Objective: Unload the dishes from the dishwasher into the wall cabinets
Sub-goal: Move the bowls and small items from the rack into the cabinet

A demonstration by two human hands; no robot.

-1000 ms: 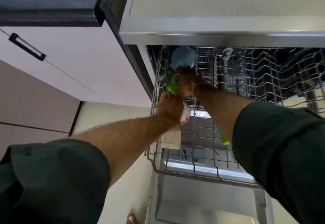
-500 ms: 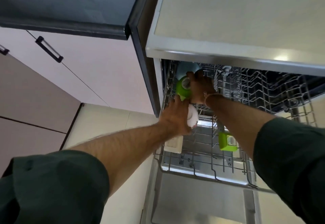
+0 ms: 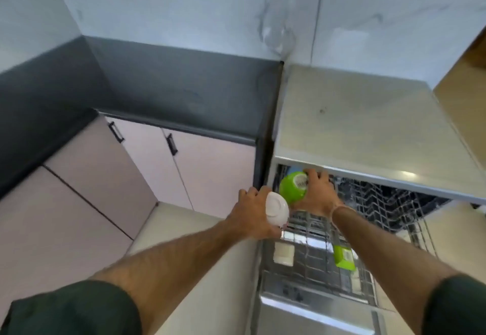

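Note:
My left hand (image 3: 249,213) grips a small white bowl (image 3: 276,209), its base turned toward me, just above the left edge of the pulled-out dishwasher rack (image 3: 310,253). My right hand (image 3: 317,194) holds a green bowl (image 3: 293,188) with a label on its base, lifted above the rack's back left corner. A pale blue dish (image 3: 294,169) shows partly behind the green bowl under the counter edge. A green item (image 3: 343,257) and a cream item (image 3: 283,254) lie in the rack.
A beige countertop (image 3: 355,129) overhangs the dishwasher. Dark counter (image 3: 171,90) and pink base cabinets with black handles (image 3: 172,144) stand to the left. The open dishwasher door (image 3: 315,316) lies below. A wooden cabinet side (image 3: 462,92) is at the far right.
Both hands have risen out of the rack with the white and green bowls. The view has tilted upward, now showing the countertop and marble wall.

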